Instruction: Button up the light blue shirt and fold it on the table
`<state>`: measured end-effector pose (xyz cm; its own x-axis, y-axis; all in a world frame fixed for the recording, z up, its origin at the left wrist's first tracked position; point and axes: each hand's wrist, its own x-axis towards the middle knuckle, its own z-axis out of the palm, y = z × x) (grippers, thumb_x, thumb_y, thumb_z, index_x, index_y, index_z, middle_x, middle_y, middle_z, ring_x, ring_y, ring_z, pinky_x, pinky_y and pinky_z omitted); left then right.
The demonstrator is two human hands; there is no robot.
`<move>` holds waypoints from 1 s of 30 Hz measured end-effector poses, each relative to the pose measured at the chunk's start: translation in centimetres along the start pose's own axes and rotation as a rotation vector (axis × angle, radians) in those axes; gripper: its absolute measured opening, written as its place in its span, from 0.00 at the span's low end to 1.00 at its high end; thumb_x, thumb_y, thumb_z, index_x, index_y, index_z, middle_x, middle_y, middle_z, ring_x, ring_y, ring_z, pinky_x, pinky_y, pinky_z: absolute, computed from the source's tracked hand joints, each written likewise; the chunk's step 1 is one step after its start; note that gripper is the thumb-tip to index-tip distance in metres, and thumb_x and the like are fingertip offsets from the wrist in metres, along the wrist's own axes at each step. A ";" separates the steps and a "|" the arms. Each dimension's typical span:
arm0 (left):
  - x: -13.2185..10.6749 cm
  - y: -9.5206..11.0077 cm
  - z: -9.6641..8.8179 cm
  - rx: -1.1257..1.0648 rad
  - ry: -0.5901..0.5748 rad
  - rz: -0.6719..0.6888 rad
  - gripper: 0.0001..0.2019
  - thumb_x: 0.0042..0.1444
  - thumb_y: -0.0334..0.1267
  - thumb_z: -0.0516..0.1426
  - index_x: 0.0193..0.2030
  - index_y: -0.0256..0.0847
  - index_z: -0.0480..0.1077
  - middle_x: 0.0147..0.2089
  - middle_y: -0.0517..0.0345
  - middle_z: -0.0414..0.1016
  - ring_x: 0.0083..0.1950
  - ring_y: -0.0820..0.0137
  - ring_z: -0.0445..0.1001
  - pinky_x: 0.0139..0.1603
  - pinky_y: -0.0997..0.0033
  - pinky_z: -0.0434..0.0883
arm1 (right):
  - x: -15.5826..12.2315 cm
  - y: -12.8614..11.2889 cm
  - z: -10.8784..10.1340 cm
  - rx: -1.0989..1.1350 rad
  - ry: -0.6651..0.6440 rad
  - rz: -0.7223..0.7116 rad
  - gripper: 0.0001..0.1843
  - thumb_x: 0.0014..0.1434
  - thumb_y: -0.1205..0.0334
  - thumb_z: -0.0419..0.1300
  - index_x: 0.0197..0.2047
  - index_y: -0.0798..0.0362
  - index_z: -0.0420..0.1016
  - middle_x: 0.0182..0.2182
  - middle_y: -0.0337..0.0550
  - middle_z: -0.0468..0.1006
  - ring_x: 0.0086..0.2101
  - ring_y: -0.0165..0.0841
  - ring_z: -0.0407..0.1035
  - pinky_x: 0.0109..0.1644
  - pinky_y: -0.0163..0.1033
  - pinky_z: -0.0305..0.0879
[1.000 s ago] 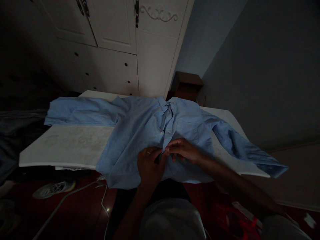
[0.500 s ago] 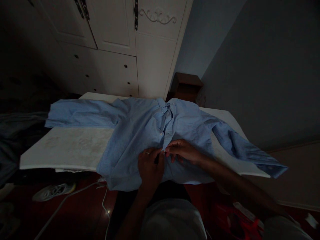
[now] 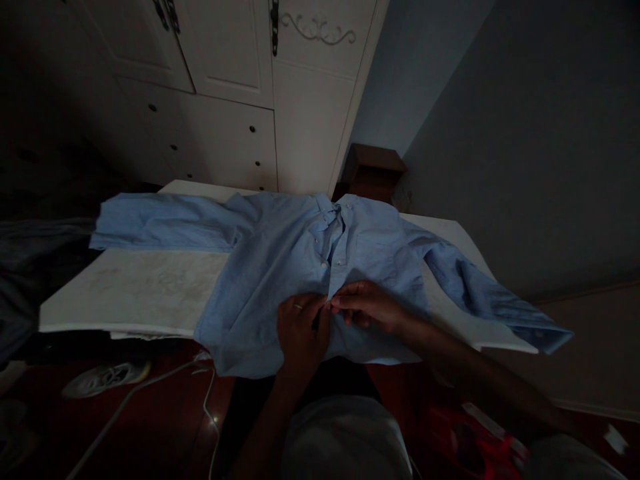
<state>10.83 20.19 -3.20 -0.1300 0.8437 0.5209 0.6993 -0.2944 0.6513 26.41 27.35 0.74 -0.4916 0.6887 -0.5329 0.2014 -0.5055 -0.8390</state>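
A light blue button-up shirt [image 3: 280, 260] lies front-up on a white table [image 3: 130, 293], collar at the far side, sleeves spread to left and right. My left hand [image 3: 300, 333] and my right hand [image 3: 367, 303] meet at the shirt's button placket near its lower hem. Both pinch the placket edges, fingertips almost touching. A ring shows on a finger of my left hand. The right sleeve hangs over the table's right edge.
White cupboards with dark knobs [image 3: 225, 100] stand behind the table. A brown wooden stand [image 3: 373, 170] sits in the far corner. On the dark red floor lie a white cable [image 3: 150, 387], a shoe [image 3: 103, 380] and a red object [image 3: 475, 447]. Dark cloth [image 3: 25, 267] sits at the left.
Both hands stay pinched on the placket with only small finger shifts. The view has tilted slightly.
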 end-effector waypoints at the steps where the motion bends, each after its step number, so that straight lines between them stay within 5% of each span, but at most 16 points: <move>1: 0.0 0.0 -0.1 -0.011 -0.007 0.005 0.08 0.62 0.34 0.55 0.42 0.43 0.76 0.38 0.56 0.79 0.42 0.65 0.74 0.46 0.62 0.66 | 0.0 0.0 0.1 0.000 0.004 0.000 0.16 0.45 0.52 0.70 0.31 0.57 0.78 0.28 0.40 0.80 0.18 0.22 0.67 0.13 0.26 0.47; 11: 0.0 -0.4 0.1 -0.145 0.017 -0.178 0.16 0.58 0.40 0.59 0.52 0.40 0.71 0.40 0.54 0.79 0.43 0.64 0.77 0.51 0.58 0.72 | 0.0 0.3 0.1 -0.030 0.031 0.016 0.12 0.48 0.56 0.67 0.32 0.56 0.77 0.30 0.43 0.81 0.19 0.24 0.68 0.14 0.27 0.44; 17: 1.4 0.2 -0.5 -0.313 -0.091 -0.312 0.14 0.56 0.36 0.60 0.49 0.41 0.72 0.38 0.57 0.80 0.40 0.68 0.79 0.47 0.64 0.74 | -0.2 0.4 0.3 -0.049 0.030 -0.027 0.11 0.48 0.56 0.65 0.31 0.55 0.75 0.29 0.43 0.81 0.21 0.25 0.70 0.15 0.26 0.46; 30: 2.4 0.2 -1.4 -0.254 -0.120 -0.441 0.07 0.52 0.35 0.60 0.39 0.42 0.70 0.34 0.59 0.79 0.37 0.66 0.79 0.41 0.64 0.75 | -0.5 0.1 0.7 -0.060 0.056 -0.034 0.06 0.52 0.61 0.63 0.31 0.55 0.73 0.27 0.40 0.76 0.20 0.25 0.67 0.15 0.29 0.49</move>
<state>9.70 21.55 -1.01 -0.2820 0.9531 0.1095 0.4016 0.0136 0.9157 26.08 26.61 0.94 -0.4516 0.7338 -0.5075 0.2364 -0.4501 -0.8611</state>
